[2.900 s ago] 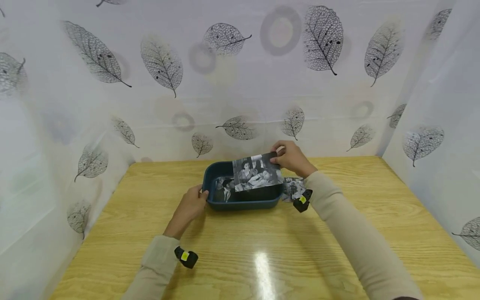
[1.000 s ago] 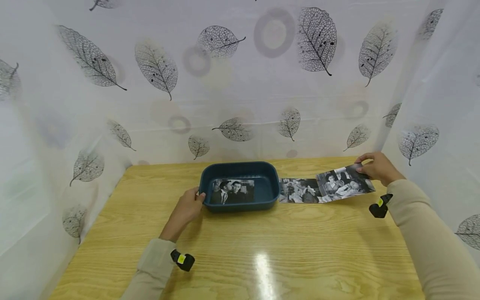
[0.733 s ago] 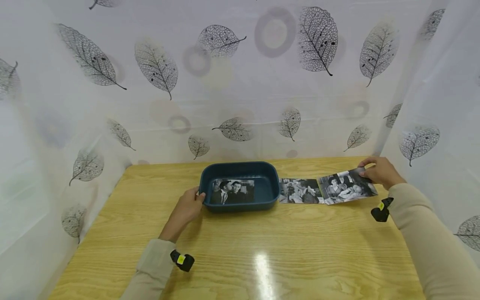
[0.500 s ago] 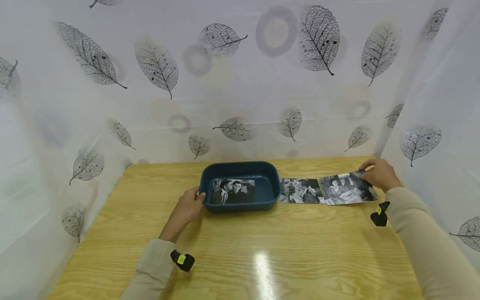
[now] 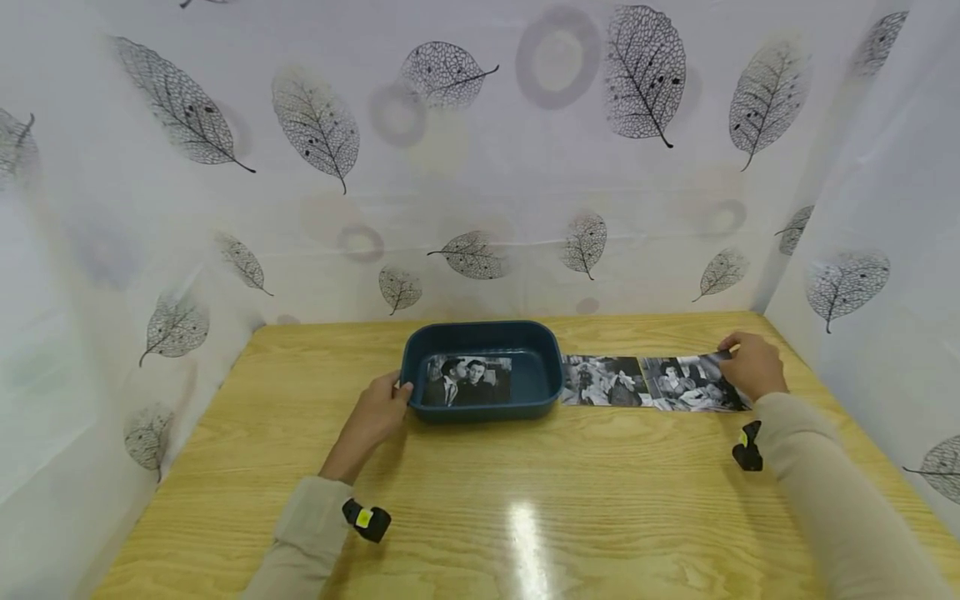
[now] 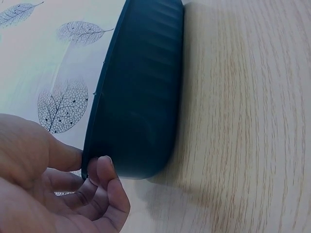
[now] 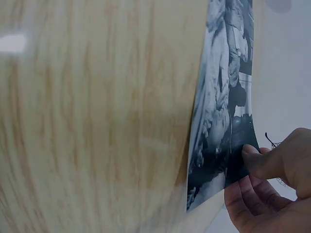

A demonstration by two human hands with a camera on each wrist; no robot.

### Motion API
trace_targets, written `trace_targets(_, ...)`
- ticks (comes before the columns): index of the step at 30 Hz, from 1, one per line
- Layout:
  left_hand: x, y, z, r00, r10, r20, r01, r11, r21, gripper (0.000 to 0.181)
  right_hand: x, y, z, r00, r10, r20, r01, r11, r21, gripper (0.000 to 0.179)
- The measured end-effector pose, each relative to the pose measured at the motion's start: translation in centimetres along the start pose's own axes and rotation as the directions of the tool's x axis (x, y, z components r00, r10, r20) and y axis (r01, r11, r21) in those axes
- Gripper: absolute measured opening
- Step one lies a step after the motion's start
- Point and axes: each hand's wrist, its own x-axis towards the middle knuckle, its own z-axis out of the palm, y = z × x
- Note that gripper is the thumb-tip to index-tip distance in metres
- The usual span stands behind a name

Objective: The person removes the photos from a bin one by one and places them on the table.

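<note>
A white curtain [image 5: 517, 179] printed with dark veined leaves [image 5: 645, 75] hangs behind the wood-grained table [image 5: 450, 500].

Occluded + cut-off zones
Head view: R hand [image 5: 753, 367] hides upper R part of R photo [image 5: 682, 385]; unclear if L end of mid photo [image 5: 603, 381] sits behind tray [image 5: 487, 413]. L sleeve [image 5: 307, 529], R sleeve [image 5: 840, 500] cut at btm. L wrist: tray cut at top, L hand [image 6: 53, 182] at L edge. R wrist: R photo cut at top.

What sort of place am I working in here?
Probably a makeshift recording booth: leaf-print sheeting closes in the back and both sides of the wood-grain table, and small black wrist cameras are worn on both arms.
</note>
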Motion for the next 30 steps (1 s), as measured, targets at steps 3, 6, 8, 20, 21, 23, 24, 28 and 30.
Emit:
trace_targets(3, 0.0, 0.0, 0.0, 1.000, 0.001, -0.002, -0.001, 1.000, 0.003, 0.040, -0.2, -0.4, 0.1, 1.000, 0.005, 0.004, -0.005, 1.000, -0.025, 0.034)
trace_targets(6, 0.0, 0.1, 0.0, 1.000, 0.003, -0.001, -0.003, 1.000, 0.002, 0.040, -0.3, -0.7, 0.2, 1.000, -0.004, 0.000, 0.004, 0.999, -0.051, 0.035)
trace_targets(8, 0.0, 0.1, 0.0, 1.000, 0.006, -0.002, -0.006, 1.000, 0.000, 0.039, -0.4, -0.8, 0.2, 1.000, -0.005, 0.001, 0.005, 0.998, -0.063, 0.033)
trace_targets(20, -0.1, 0.1, 0.1, 1.000, 0.012, 0.000, -0.012, 1.000, -0.004, 0.038, -0.6, -0.3, 0.6, 1.000, -0.002, 0.002, 0.002, 0.998, -0.060, 0.031)
trace_targets(21, -0.1, 0.2, 0.1, 1.000, 0.006, 0.000, -0.006, 1.000, -0.007, 0.039, -0.5, -0.2, 0.7, 1.000, 0.000, 0.004, 0.000, 0.998, -0.058, 0.031)
trace_targets(23, -0.1, 0.2, 0.1, 1.000, 0.001, 0.003, -0.001, 1.000, -0.009, 0.040, -0.4, 0.0, 0.9, 1.000, 0.003, 0.005, -0.003, 0.998, -0.058, 0.032)
trace_targets(24, -0.1, 0.2, 0.0, 1.000, 0.000, 0.003, 0.000, 1.000, -0.008, 0.040, -0.4, 0.0, 0.9, 1.000, 0.005, 0.004, -0.004, 0.998, -0.060, 0.032)
trace_targets(28, 0.0, 0.1, 0.0, 1.000, -0.003, 0.000, 0.003, 1.000, -0.006, 0.039, -0.2, 0.2, 1.1, 1.000, -0.001, -0.002, 0.000, 0.998, -0.071, 0.034)
trace_targets(30, 0.0, 0.0, 0.0, 1.000, 0.000, -0.004, 0.000, 1.000, -0.001, 0.039, -0.2, 0.2, 1.2, 1.000, -0.005, 0.001, 0.005, 0.997, -0.076, 0.035)
